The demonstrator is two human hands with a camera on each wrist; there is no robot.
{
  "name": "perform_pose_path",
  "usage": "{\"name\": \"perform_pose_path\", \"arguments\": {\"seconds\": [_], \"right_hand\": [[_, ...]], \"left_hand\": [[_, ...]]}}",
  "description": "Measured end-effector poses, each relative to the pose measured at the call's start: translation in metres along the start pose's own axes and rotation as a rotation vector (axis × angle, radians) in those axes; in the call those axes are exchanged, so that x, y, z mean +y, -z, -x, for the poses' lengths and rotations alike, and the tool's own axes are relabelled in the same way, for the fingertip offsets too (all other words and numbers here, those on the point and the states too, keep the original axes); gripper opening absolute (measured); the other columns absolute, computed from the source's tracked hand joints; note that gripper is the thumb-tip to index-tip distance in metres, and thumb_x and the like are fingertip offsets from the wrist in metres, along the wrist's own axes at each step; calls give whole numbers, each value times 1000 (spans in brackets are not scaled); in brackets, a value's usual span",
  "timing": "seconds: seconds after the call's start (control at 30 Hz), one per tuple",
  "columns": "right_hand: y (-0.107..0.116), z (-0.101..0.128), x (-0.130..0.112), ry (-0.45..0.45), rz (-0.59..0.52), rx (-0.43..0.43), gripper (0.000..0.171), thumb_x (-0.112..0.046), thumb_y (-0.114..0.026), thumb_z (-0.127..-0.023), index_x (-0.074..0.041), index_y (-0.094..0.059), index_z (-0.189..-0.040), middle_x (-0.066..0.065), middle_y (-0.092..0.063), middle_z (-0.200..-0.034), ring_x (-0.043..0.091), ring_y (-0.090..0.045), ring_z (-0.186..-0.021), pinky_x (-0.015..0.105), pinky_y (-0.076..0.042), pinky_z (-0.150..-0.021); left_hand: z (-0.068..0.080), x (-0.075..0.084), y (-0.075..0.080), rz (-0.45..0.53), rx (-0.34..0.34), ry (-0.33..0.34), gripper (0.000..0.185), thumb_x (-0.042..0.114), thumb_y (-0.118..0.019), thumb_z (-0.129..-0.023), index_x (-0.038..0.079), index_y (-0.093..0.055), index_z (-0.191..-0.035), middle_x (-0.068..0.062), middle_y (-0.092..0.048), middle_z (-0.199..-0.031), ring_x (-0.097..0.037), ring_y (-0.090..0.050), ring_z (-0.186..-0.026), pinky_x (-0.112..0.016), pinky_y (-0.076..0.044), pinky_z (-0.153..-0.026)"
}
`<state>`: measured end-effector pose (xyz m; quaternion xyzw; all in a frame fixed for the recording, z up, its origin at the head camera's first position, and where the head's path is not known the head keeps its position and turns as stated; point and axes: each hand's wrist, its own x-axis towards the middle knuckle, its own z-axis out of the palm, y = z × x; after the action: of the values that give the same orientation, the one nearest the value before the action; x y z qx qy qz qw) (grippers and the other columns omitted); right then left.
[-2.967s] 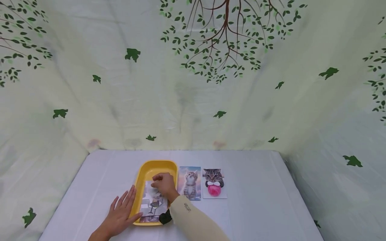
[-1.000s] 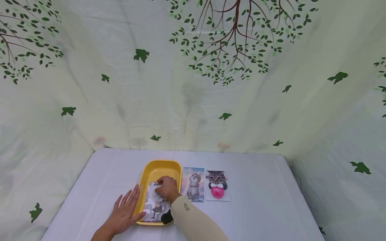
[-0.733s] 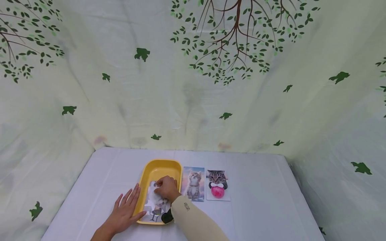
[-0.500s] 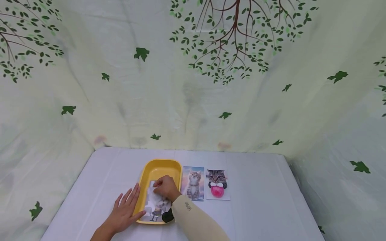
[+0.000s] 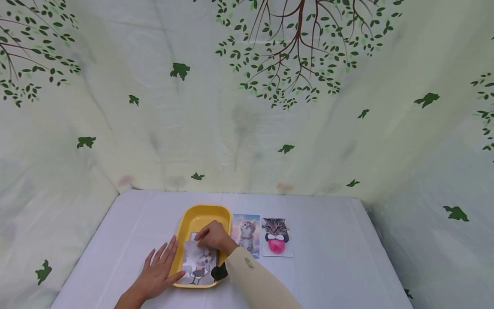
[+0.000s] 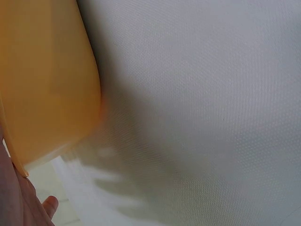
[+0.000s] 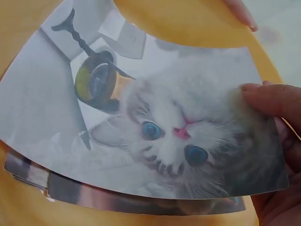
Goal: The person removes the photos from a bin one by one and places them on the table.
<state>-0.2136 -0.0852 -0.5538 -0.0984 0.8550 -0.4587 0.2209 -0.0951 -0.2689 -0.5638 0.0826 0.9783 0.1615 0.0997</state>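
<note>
The left hand (image 5: pixel 156 274) lies flat on the bench (image 5: pixel 332 240), fingers straight and spread, its fingertips against the near left wall of the yellow tray (image 5: pixel 184 227); it seems to steady the tray so it does not slide; this hand holds nothing. Just beyond it, the right hand (image 5: pixel 214 237) reaches into the tray with its grip clamped on the top photo (image 7: pixel 155 122), a white kitten with blue eyes; in the right wrist view the thumb (image 7: pixel 270 99) presses on the photo's far corner and the sheet bends upward, so I judge it is being peeled from the stack of photos (image 7: pixel 141 202) under it; the photo therefore sits partly under the hand, and most of it extends toward the person. Farther right, beside the tray, two cat photos lie flat on the bench: the standing kitten photo (image 5: pixel 245 234) close to the tray; the cat with a pink ball photo (image 5: pixel 276 237) beside it.
</note>
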Motion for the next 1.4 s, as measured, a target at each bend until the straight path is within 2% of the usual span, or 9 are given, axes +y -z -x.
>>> {"name": "perform_pose_path", "arguments": {"seconds": [0.1,0.23,0.53,0.77,0.93,1.1,1.23,1.3,1.4], "right_hand": [[4,2,0,47,-16,8,7,-7,-82,-74,-11,-79,-78,-6,-67,-69,6,-58,-63,21,-52,-61],[9,7,3,98,-81,3,13,-4,-81,-74,-7,-79,-87,-7,-67,-76,6,-57,-65,22,-52,-60],[10,15,11,186,-256,27,9,-7,-79,-78,-7,-76,-86,-6,-68,-73,4,-61,-64,19,-52,-62],[8,21,15,272,-246,41,7,-9,-74,-84,-6,-77,-90,-5,-71,-80,1,-61,-69,17,-52,-67],[7,25,21,305,-271,148,10,-13,-72,-87,-10,-78,-94,-6,-72,-91,2,-62,-82,20,-52,-73],[14,26,25,335,-377,243,15,-17,-70,-88,-10,-76,-101,0,-71,-99,10,-65,-85,24,-54,-72],[30,22,28,278,-509,311,18,-19,-72,-87,-10,-75,-103,2,-70,-103,14,-65,-87,26,-54,-73],[41,21,29,225,-572,350,20,-20,-74,-85,-9,-75,-102,2,-70,-105,13,-65,-94,26,-54,-78],[58,19,35,210,-613,401,22,-16,-76,-84,-4,-74,-102,6,-70,-105,14,-65,-97,26,-54,-80]], "left_hand": [[0,1,1,1,-5,8,95,61,-54,-88,-3,-18,-150,-19,-14,-158,-44,-15,-141,-65,-4,-108],[-1,2,0,-3,-9,13,98,62,-54,-87,-2,-17,-151,-20,-14,-158,-45,-15,-141,-66,-5,-108],[-1,4,1,14,-25,25,101,64,-55,-86,-3,-16,-151,-21,-13,-158,-46,-14,-140,-66,-3,-108],[-1,3,0,13,4,7,98,61,-55,-88,-2,-16,-151,-21,-15,-157,-45,-16,-140,-66,-5,-108],[-1,2,0,4,-3,9,98,62,-54,-87,-4,-18,-150,-20,-15,-157,-45,-17,-140,-66,-5,-108],[-1,0,-3,-12,42,-10,96,60,-55,-88,-3,-18,-151,-19,-17,-158,-45,-18,-139,-66,-7,-107],[-1,0,-5,-22,76,-20,95,58,-55,-89,0,-15,-152,-16,-16,-159,-44,-19,-139,-66,-8,-108],[-1,-1,-6,-26,81,-18,96,58,-55,-89,1,-13,-153,-15,-15,-159,-44,-18,-139,-67,-8,-108],[-1,0,-7,-31,72,-13,97,59,-54,-89,2,-9,-154,-13,-11,-161,-44,-18,-139,-66,-8,-108]]}}
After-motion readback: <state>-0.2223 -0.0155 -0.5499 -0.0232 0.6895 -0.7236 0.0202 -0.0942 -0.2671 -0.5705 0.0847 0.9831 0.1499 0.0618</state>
